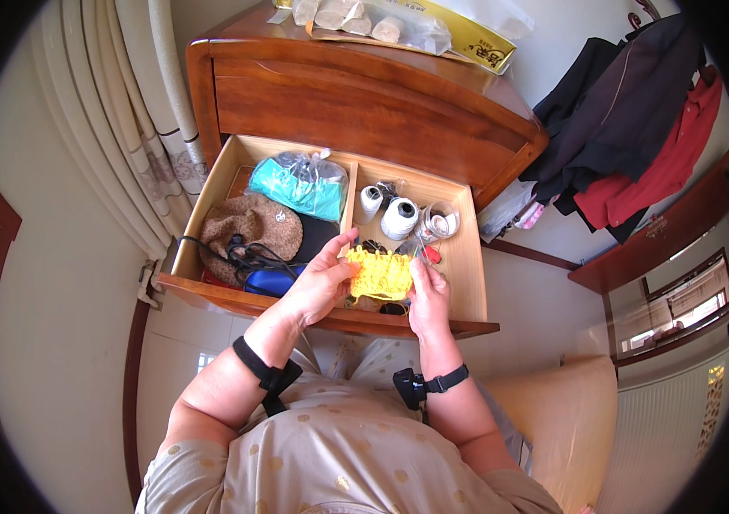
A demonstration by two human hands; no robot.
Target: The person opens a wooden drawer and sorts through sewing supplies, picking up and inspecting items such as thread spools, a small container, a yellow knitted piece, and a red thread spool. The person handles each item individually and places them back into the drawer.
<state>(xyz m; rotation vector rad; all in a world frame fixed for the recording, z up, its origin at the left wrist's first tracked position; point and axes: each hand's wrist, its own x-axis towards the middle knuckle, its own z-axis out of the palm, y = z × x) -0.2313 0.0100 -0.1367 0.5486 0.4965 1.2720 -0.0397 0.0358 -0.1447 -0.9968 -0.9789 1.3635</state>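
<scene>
Between my two hands is a small yellow knitted piece (381, 275), held stretched over the open drawer. My left hand (326, 283) pinches its left edge, thumb in front and index finger raised. At the right edge, my right hand (429, 294) grips it between thumb and fingers. Just behind it in the drawer's right compartment stand white thread cones (399, 218), a second white thread cone (371, 200) and a clear round container (437, 221). A small red object (432, 255) shows beside my right thumb. Things under the knitted piece are partly hidden.
The left compartment holds a brown knitted hat (245, 231), a turquoise package in clear plastic (300, 185), black cord (248, 257) and a blue case (268, 281). A wooden divider (349, 199) splits the drawer. Paper rolls (338, 16) lie atop the wooden chest (364, 103). Clothes (628, 115) hang at right.
</scene>
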